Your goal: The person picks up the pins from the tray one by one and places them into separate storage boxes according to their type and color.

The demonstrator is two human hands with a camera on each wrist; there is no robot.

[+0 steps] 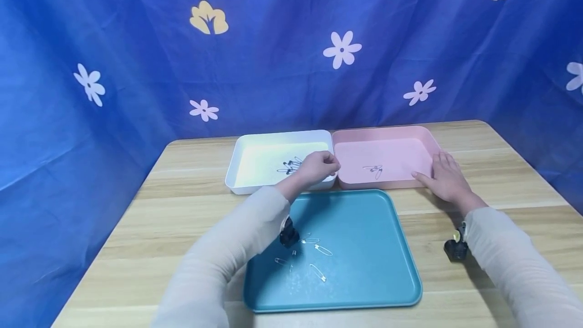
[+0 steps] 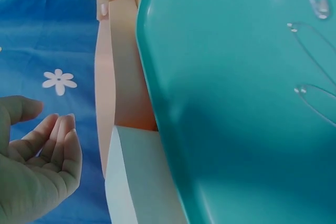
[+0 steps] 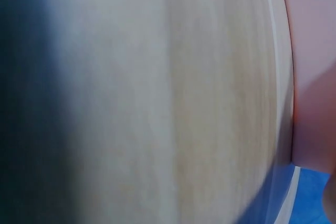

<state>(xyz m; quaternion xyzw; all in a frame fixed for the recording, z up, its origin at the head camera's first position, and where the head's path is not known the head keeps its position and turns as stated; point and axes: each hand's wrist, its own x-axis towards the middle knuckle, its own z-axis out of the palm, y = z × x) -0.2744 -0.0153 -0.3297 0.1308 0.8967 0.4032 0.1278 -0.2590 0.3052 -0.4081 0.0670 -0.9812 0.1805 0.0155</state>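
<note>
My left hand [image 1: 319, 166] hovers over the near right corner of the white tray [image 1: 255, 158], close to where it meets the pink tray [image 1: 391, 151]. In the left wrist view, that hand's fingers [image 2: 71, 153] are loosely bent, the thumb stands apart, and nothing shows between them. Several black safety pins [image 1: 289, 166] lie in the white tray, partly hidden by the hand. A few silver safety pins [image 1: 374, 170] lie in the pink tray. At the pink tray's near right corner my right hand [image 1: 446, 178] rests with extended fingers on the rim.
In front stands a teal tray [image 1: 360, 242] with several silver safety pins [image 1: 323, 250] scattered over its left half; my left forearm crosses above it. Black wrist cameras [image 1: 455, 249] hang under both sleeves. Behind the wooden table [image 1: 182, 191] hangs a blue flowered curtain [image 1: 273, 65].
</note>
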